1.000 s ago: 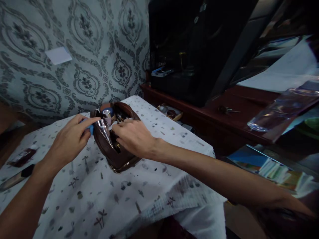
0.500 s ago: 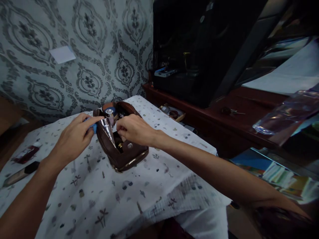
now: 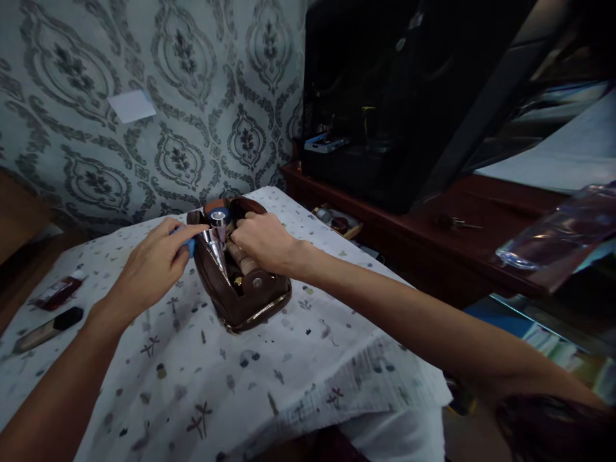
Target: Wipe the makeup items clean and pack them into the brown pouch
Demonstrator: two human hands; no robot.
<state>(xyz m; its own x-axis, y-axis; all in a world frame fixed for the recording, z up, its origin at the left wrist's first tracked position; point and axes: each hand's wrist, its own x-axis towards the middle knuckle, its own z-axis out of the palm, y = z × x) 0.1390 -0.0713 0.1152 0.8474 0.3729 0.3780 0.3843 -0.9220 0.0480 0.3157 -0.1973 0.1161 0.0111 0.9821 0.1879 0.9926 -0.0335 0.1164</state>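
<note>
Brown leather pouch (image 3: pixel 245 289) sits gaping between both hands: the left hand (image 3: pixel 151 269) pinches its near rim back so the right hand's (image 3: pixel 264 244) curled fingers can reach inside.

our right hand (image 3: pixel 264 242) hid the pouch (image 3: pixel 243 292) contents; the bottle (image 3: pixel 561 228) at three o'clock was blurred, cut off.

A single head-worn camera looks forward and down from the near edge of the cloth-covered table (image 3: pixel 269 385), close enough that both forearms run in from the bottom corners. It faces the patterned wall (image 3: pixel 144 96) at the far left and a dark cabinet (image 3: pixel 385 96) at the far right, with no second view to overlap
</note>
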